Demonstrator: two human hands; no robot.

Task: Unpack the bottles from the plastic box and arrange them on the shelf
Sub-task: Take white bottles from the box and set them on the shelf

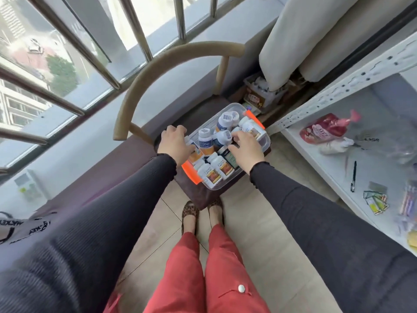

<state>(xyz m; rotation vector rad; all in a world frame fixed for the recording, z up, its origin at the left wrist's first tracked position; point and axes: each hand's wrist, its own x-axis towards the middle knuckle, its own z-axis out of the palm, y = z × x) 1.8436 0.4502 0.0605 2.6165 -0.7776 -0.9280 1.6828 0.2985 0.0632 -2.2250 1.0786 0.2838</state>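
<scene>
**Both hands in the box of bottles**

You stand over a clear plastic box (266,144) with orange latches at both ends, resting on the dark seat of a chair (180,55) with a curved wooden back. The box is crowded with white bottles (220,167), some upright and some lying on their sides, most with blue or orange labels.

Your left hand (176,142) lies at the box's far-left edge, fingers curled down over the rim and onto a bottle there; you cannot tell from this view whether it actually grips that bottle or only rests on it. Your right hand (246,147) reaches into the middle of the box with fingers spread and bent downward, fingertips touching the bottles beneath; whether it has closed on one is hidden by the back of the hand.

To your right stands the white metal shelf (316,150). On it lie a red pouch (322,128), a black pen (353,176), some small packets and crumpled clear plastic. None of the bottles is on the shelf; all of them are in the box.
</scene>
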